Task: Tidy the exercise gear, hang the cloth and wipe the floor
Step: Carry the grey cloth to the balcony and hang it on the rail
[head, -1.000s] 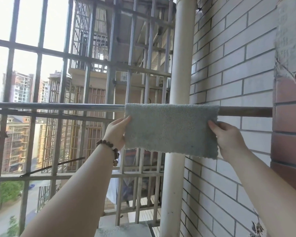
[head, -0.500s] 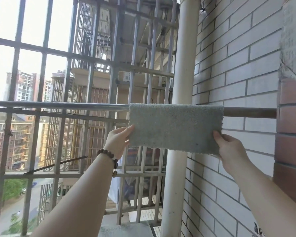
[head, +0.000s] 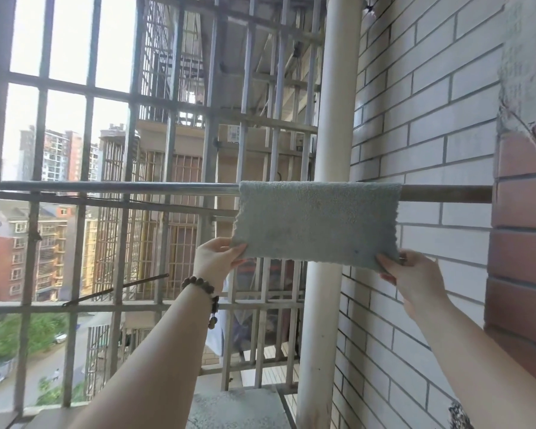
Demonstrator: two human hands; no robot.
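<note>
- Closest are the person's two arms, both reaching up. A bead bracelet [head: 200, 284] sits on the left wrist.
- The left hand [head: 216, 260] pinches the bottom left corner of the cloth [head: 317, 224] between thumb and fingers.
- The right hand [head: 412, 281] pinches the bottom right corner the same way, thumb in front and fingers tucked behind.
- The grey cloth goes up from the fingers and folds over the metal rail [head: 121, 187] above them. It hangs flat and smooth.
- So the hanging part looks almost done. The hands only have to let go.
- Just behind the cloth stands a white pipe [head: 338, 88]. A brick wall [head: 430, 119] is to the right of the fingers.
- Farther off, past the fingers, are window bars [head: 130, 103] and tall buildings.
- No exercise gear shows here, and the floor is not in sight. It cannot be told if those parts are done.
</note>
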